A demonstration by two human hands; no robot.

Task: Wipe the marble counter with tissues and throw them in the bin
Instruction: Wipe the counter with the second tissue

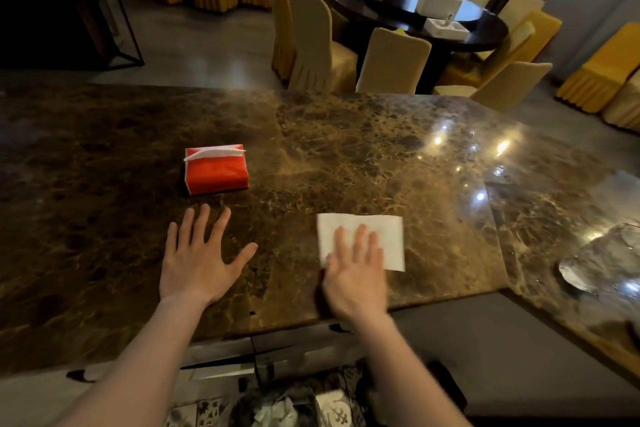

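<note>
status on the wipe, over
Right hand flat on white tissue, pressing it to marble counter. Left hand open, empty. Red tissue pack clear of path.

Left hand (197,262), right hand (355,274) flat.

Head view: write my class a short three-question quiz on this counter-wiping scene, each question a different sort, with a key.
1. True or false: the left hand presses the tissue.
2. What colour is the tissue pack?
3. The pack lies: A) beyond the left hand, B) under the right hand, C) off the counter.

Key: 1. False, the right hand does; the left lies flat on bare marble. 2. Red. 3. A.
</note>
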